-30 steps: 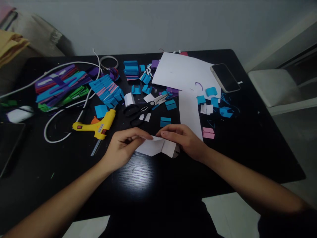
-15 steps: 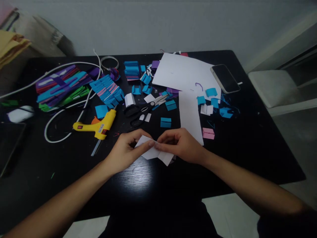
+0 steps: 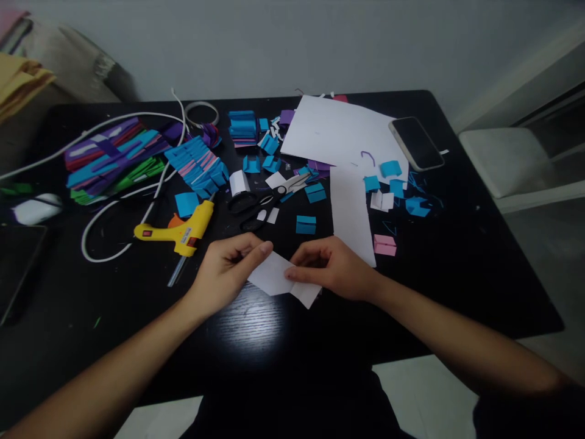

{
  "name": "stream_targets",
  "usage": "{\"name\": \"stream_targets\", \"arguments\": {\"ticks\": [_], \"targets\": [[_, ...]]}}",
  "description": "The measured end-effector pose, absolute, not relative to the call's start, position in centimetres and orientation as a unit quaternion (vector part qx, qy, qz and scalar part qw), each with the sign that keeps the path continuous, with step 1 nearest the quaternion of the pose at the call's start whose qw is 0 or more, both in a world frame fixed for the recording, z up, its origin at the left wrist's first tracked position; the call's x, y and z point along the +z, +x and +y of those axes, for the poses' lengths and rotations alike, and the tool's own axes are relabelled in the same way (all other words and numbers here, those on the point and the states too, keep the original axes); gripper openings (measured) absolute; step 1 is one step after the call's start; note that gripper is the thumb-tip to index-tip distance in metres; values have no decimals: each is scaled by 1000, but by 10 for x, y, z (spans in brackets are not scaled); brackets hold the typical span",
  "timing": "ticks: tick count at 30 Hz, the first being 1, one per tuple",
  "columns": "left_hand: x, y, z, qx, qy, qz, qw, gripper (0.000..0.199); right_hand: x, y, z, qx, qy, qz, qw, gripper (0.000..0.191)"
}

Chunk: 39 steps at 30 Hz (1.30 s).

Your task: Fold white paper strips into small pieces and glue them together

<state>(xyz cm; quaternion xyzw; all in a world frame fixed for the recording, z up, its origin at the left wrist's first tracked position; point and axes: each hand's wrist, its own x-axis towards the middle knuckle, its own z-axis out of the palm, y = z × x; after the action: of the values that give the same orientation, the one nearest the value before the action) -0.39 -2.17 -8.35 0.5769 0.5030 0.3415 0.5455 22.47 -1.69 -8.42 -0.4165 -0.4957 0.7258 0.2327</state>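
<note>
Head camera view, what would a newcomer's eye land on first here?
Probably the bright yellow glue gun, lying on the black table beyond and left of the left hand. Next, perhaps, the folded white paper held between the left hand and the right hand at the near middle, then the colorful bundled strips at the far left.

Single view from a head-worn camera, looking forward and down across a black table (image 3: 439, 268) at close range: the left hand (image 3: 228, 271) and right hand (image 3: 331, 268) sit just below centre, forearms (image 3: 452, 338) slant up from the lower corners, a wall (image 3: 292, 49) spans the top.
</note>
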Motion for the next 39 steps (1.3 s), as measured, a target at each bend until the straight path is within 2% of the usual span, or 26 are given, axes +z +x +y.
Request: {"name": "stream_targets", "arguments": {"ticks": [5, 7, 10, 13, 17, 20, 23, 30, 39], "targets": [[-87, -6, -20, 404, 520, 437, 613, 35, -84, 222, -17, 706, -426, -449, 346, 19], [-87, -4, -21, 401, 535, 387, 636, 33, -84, 221, -18, 693, -425, -428, 395, 25], [-86, 1, -26, 376, 608, 385, 584, 24, -84, 218, -20, 700, -416, -394, 426, 38], [-86, 5, -30, 366, 669, 421, 492, 20, -84, 216, -21, 696, -416, -402, 426, 40], [-87, 6, -33, 379, 702, 458, 392, 12, -85, 215, -23, 637, -447, -486, 399, 25], [-88, 7, -33, 402, 713, 458, 347, 5, -87, 215, -26, 642, -449, -490, 381, 28], [-87, 5, -29, 403, 715, 448, 354, 4, -88, 216, -28, 657, -443, -494, 356, 37], [-85, 0, -24, 376, 716, 446, 383, 6, -83, 221, -24, 620, -430, -537, 377, 14], [-83, 3, -27, 384, 704, 456, 386, 4, -81, 219, -24, 619, -447, -535, 362, 11]]}}
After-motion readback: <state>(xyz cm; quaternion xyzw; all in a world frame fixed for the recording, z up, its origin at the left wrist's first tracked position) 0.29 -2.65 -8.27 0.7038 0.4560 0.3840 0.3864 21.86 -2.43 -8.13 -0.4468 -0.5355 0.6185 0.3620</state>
